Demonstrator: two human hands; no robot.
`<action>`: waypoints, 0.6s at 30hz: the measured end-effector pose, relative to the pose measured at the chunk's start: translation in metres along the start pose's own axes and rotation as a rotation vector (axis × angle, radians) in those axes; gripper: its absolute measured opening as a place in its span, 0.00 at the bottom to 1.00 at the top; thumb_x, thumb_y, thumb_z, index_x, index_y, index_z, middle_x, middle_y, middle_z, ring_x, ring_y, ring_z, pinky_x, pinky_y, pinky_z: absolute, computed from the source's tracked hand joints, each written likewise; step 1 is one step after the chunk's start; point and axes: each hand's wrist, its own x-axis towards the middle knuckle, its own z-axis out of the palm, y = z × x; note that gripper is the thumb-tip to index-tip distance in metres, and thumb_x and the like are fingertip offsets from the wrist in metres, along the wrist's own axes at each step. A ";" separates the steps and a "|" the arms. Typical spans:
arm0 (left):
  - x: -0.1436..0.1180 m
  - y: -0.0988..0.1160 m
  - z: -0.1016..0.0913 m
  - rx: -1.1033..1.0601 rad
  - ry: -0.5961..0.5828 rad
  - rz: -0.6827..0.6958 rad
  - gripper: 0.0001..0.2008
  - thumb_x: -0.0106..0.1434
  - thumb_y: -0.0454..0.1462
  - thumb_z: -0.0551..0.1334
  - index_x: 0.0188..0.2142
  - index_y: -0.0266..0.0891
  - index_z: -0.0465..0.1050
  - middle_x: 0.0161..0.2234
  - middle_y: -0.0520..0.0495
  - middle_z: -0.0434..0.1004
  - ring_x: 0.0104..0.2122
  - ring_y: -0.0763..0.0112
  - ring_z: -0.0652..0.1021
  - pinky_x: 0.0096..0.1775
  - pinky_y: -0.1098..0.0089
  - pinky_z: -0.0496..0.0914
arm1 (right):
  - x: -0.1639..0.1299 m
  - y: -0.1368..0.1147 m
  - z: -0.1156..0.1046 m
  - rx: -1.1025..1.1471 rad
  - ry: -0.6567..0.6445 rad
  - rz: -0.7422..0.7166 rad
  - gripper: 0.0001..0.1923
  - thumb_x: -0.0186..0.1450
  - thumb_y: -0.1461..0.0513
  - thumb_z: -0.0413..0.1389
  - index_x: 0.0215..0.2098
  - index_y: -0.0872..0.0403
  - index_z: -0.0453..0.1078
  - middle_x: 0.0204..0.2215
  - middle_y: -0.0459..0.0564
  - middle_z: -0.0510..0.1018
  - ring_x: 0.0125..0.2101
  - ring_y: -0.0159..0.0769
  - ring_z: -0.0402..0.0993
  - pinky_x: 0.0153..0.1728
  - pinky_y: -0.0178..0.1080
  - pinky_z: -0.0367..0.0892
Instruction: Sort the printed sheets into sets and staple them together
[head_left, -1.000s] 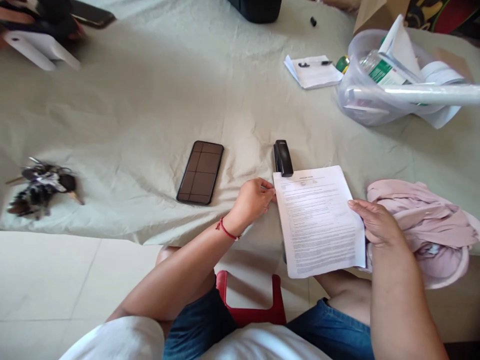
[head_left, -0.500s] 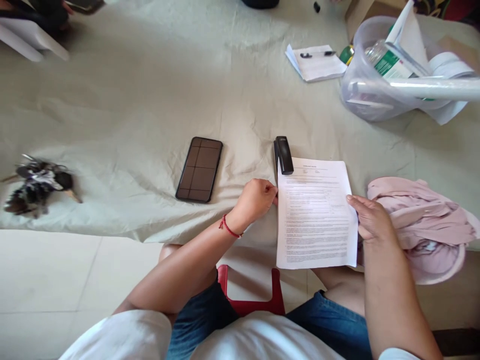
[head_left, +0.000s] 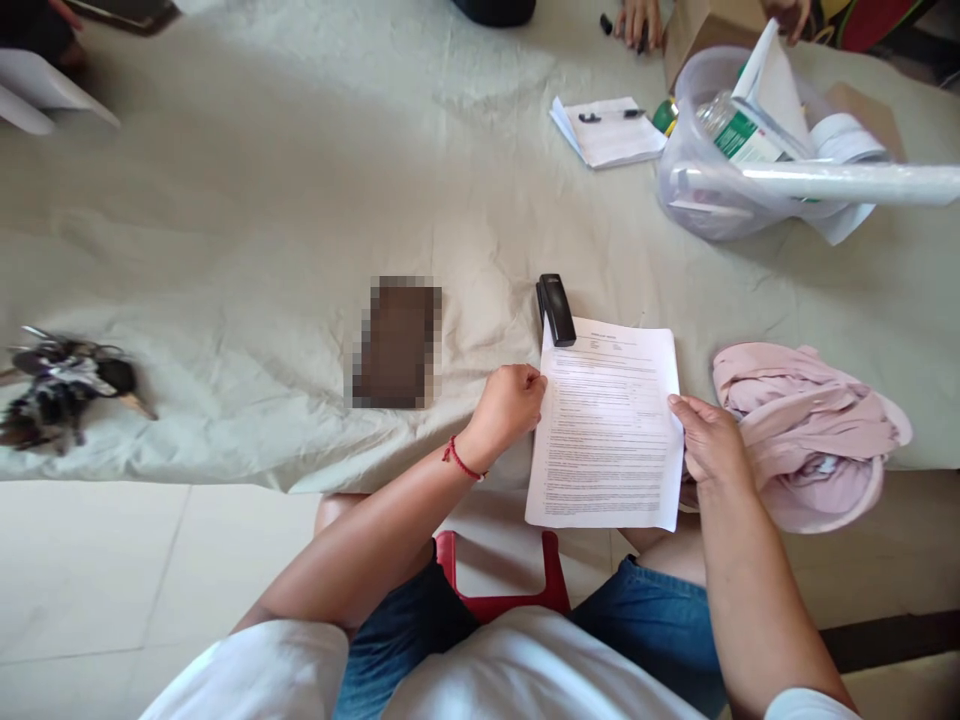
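Printed paper sheets hang partly over the table's front edge, held between my two hands. My left hand, with a red cord bracelet at the wrist, pinches their left edge. On the right edge, my right hand grips with the thumb on top and the fingers beneath. A black stapler lies over the top left corner of the sheets; whether the corner is inside its jaws I cannot tell. Left of the stapler is a phone, blurred out by large pixels.
A pink cloth lies right of my right hand. Further back stand a clear plastic tub with a bottle and rolls, and a notepad with pens. Dark shaggy items lie far left. Another person's hand rests at the back.
The sheets' left edge now meets my left fingers more closely, and the sheets tilt slightly. The whole view has shifted a little. Another person's hand has appeared at the back.
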 end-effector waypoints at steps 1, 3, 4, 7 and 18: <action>-0.001 0.001 0.000 -0.009 -0.001 -0.005 0.21 0.72 0.29 0.57 0.22 0.44 0.59 0.15 0.56 0.61 0.18 0.74 0.66 0.27 0.68 0.57 | -0.001 0.000 -0.001 -0.017 -0.006 -0.005 0.20 0.55 0.43 0.76 0.32 0.47 0.83 0.30 0.46 0.89 0.29 0.41 0.85 0.34 0.41 0.81; -0.002 0.002 -0.001 -0.025 -0.017 -0.019 0.21 0.72 0.28 0.56 0.22 0.44 0.59 0.14 0.55 0.64 0.17 0.75 0.65 0.26 0.69 0.57 | -0.001 0.000 -0.004 -0.064 -0.012 -0.018 0.20 0.57 0.42 0.74 0.33 0.47 0.84 0.31 0.46 0.89 0.29 0.42 0.85 0.34 0.41 0.81; -0.003 0.002 -0.001 -0.037 -0.024 -0.030 0.21 0.71 0.28 0.56 0.22 0.44 0.61 0.14 0.54 0.66 0.16 0.75 0.65 0.25 0.69 0.57 | -0.001 0.000 -0.005 -0.092 -0.016 -0.024 0.20 0.59 0.42 0.73 0.34 0.48 0.84 0.31 0.46 0.89 0.30 0.42 0.85 0.33 0.41 0.80; -0.008 0.001 0.001 -0.092 -0.033 -0.066 0.18 0.72 0.29 0.57 0.25 0.43 0.66 0.14 0.53 0.67 0.16 0.74 0.65 0.24 0.70 0.55 | -0.001 -0.001 -0.007 -0.188 -0.002 -0.047 0.20 0.61 0.42 0.70 0.33 0.49 0.84 0.29 0.45 0.87 0.28 0.41 0.83 0.31 0.39 0.77; -0.017 -0.015 0.011 -0.069 -0.030 -0.044 0.22 0.74 0.28 0.56 0.23 0.44 0.65 0.12 0.56 0.65 0.16 0.72 0.71 0.26 0.70 0.61 | -0.009 -0.001 -0.006 -0.343 0.052 -0.123 0.22 0.64 0.41 0.65 0.30 0.49 0.79 0.24 0.47 0.82 0.30 0.44 0.81 0.31 0.40 0.75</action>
